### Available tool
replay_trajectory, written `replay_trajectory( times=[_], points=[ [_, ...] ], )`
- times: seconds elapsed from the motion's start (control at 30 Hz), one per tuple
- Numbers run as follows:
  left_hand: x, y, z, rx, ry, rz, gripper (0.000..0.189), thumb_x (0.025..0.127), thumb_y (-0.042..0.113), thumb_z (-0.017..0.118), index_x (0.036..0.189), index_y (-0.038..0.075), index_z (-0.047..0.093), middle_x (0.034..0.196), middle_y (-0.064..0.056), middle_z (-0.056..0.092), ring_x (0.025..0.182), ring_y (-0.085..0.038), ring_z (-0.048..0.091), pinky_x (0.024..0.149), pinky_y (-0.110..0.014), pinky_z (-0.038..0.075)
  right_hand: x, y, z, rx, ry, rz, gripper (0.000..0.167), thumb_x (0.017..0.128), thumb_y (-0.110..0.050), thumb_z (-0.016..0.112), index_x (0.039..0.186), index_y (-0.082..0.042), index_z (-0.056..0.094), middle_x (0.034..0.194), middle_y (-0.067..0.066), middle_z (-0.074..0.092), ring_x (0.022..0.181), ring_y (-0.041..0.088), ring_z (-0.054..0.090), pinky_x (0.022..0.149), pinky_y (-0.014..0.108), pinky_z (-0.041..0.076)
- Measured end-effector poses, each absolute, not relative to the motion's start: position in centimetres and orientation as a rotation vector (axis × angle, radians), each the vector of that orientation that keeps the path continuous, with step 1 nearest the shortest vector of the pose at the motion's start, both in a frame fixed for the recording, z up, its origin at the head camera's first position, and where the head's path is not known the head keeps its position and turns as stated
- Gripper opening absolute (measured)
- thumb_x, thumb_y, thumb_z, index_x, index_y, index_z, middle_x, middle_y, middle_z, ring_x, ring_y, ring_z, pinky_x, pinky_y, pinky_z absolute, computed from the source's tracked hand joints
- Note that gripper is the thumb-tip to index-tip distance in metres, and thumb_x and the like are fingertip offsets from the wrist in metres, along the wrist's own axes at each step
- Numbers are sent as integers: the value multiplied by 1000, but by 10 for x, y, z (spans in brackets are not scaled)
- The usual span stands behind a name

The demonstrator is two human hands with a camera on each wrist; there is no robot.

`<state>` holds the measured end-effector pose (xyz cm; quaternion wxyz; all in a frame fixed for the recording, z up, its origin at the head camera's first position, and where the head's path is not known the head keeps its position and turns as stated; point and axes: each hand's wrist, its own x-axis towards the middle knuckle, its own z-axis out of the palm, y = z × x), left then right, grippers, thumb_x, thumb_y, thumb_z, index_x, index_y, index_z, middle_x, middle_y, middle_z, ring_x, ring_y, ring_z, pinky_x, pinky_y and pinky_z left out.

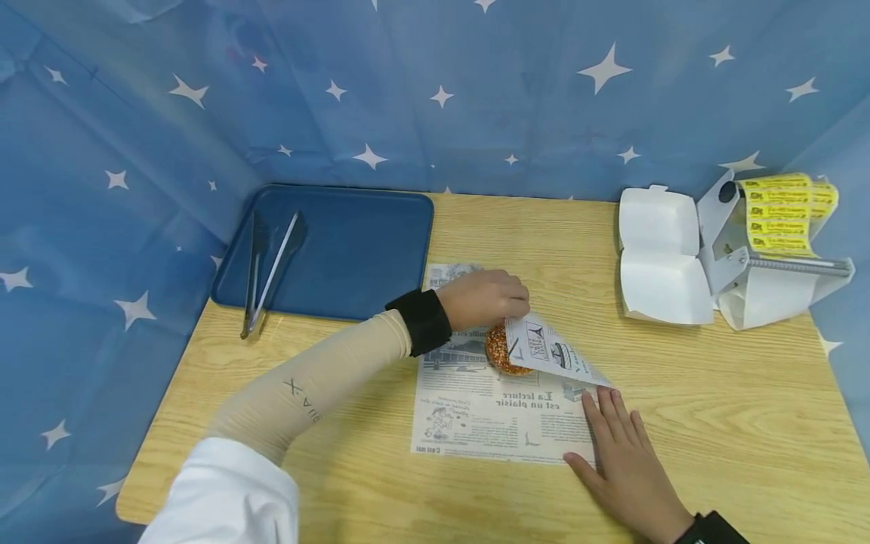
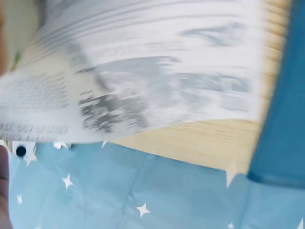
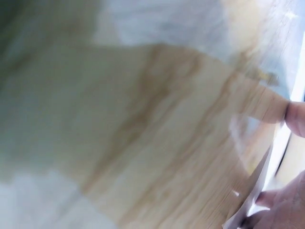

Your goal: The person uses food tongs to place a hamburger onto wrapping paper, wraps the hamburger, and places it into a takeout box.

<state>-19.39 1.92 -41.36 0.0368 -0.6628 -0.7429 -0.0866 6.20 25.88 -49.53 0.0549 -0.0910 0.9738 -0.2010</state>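
Note:
A sheet of newsprint-patterned wrapping paper (image 1: 469, 419) lies on the table, with a round seed-topped bun (image 1: 500, 351) on it. My left hand (image 1: 482, 298) pinches the paper's far right corner and holds it folded over part of the bun. What lies under the bun is hidden. At the lower right edge of the sheet, my right hand (image 1: 625, 468) rests with fingers straight and spread, its fingertips at the fold. In the left wrist view the printed paper (image 2: 157, 71) fills the upper part, blurred.
A blue tray (image 1: 360, 249) stands at the back left, with metal tongs (image 1: 275, 264) lying across its front edge. At the back right are an opened white takeaway box (image 1: 662, 283) and a white dispenser (image 1: 768, 291) with a roll of yellow labels (image 1: 778, 215). A star-patterned curtain (image 1: 442, 136) hangs behind the table.

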Motion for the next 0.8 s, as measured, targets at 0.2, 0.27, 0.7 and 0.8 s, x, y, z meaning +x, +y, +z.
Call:
replay_trajectory(
  times=[0.2, 0.27, 0.7, 0.8],
  points=[
    [-186, -2, -427, -2086, -2142, 110, 24, 103, 5, 58, 123, 13, 69, 132, -5, 64, 123, -18, 59, 104, -30, 46, 61, 260, -496, -259, 2936, -595, 89, 96, -41, 69, 160, 1, 22, 163, 31, 17, 155, 38, 3, 122, 44, -13],
    [-186, -6, -429, -2104, -2152, 164, 27, 104, 9, 58, 130, 13, 66, 143, -6, 59, 132, -20, 54, 110, -33, 42, 61, 261, -497, -265, 2944, -589, 90, 97, -41, 68, 161, 0, 21, 164, 30, 17, 155, 37, 2, 122, 44, -13],
    [-180, 4, -441, -1997, -2242, -68, 34, 104, 46, 55, 119, 17, 65, 127, -2, 66, 119, -16, 61, 102, -34, 44, 60, 262, -495, -293, 2958, -611, 88, 95, -33, 71, 160, 2, 23, 164, 30, 15, 155, 36, 1, 122, 41, -12],
    [-179, 5, -443, -1994, -2195, -70, 32, 104, 44, 55, 124, 21, 64, 129, -2, 65, 122, -17, 59, 107, -35, 42, 59, 267, -492, -297, 2935, -638, 87, 95, -28, 72, 159, 3, 22, 163, 32, 15, 155, 37, 1, 123, 37, -10]
  ],
)
